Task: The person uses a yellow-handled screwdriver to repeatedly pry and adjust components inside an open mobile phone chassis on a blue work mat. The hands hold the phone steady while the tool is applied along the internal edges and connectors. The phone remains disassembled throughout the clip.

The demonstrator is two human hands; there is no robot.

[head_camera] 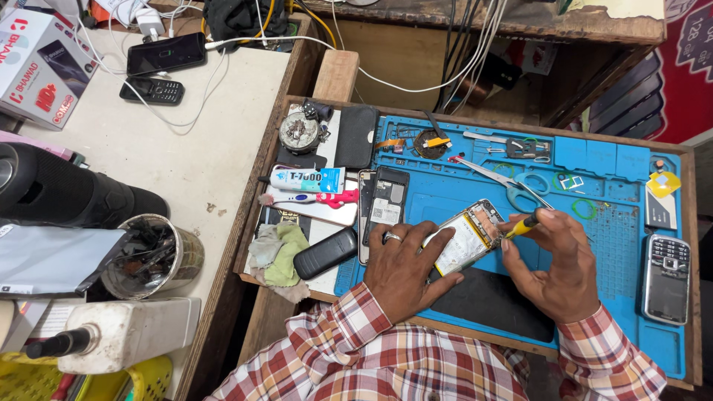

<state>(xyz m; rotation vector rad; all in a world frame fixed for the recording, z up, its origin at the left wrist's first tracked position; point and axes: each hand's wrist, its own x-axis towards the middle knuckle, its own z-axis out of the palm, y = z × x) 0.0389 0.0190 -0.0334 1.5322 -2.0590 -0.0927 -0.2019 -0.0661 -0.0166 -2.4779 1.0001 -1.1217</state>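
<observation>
An opened smartphone [469, 236] with its back cover off and a pale battery showing lies on the blue repair mat [594, 245]. My left hand [405, 269], a ring on one finger, grips the phone's lower edge and steadies it. My right hand [553, 263] pinches a small yellow-handled screwdriver [521, 227], its tip touching the phone's upper right corner. Both sleeves are red and white plaid.
On the mat lie scissors [512, 187], tweezers, another open phone [384, 199], a black phone back and a keypad phone [666, 279]. A glue tube [308, 179], rags and a black phone [324, 253] sit left. A tool cup [152, 256], charging phones and cables occupy the white counter.
</observation>
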